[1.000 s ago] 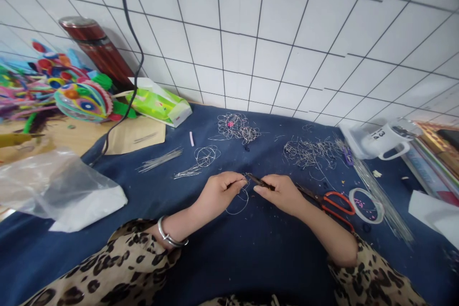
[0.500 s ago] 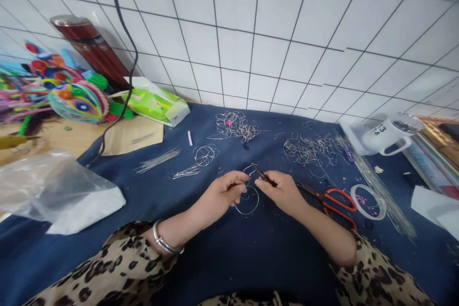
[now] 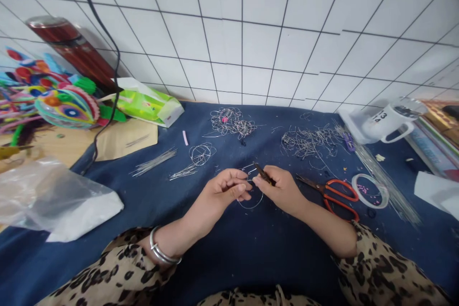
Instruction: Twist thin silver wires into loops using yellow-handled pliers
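Note:
Thumb and fingers of my left hand [image 3: 227, 191] pinch a thin silver wire [image 3: 253, 207], bent into a loop that hangs below the fingertips. My right hand [image 3: 281, 189] is closed around small dark pliers [image 3: 263, 173], their jaws pointing up and left. A bent end of wire shows beside the jaws; whether they grip it I cannot tell. Just right of my right hand, orange-handled scissors [image 3: 342, 191] lie on the dark blue cloth [image 3: 215, 267]. Left of my hands are a coiled wire ring [image 3: 202, 154] and a bundle of short wires [image 3: 184, 171].
Tangled wire [image 3: 231, 122] lies at the back, with another wire tangle [image 3: 308, 142] to the right. A round dish [image 3: 383, 197] holds pink beads. A white mug [image 3: 389, 122] stands far right. At left are a plastic bag [image 3: 53, 196], a green packet [image 3: 148, 105] and a red thermos [image 3: 77, 48].
The view has shifted slightly. My left fingers have changed position on the wire and now lie closer to the pliers. The loop has turned a little; my right hand keeps hold of the pliers.

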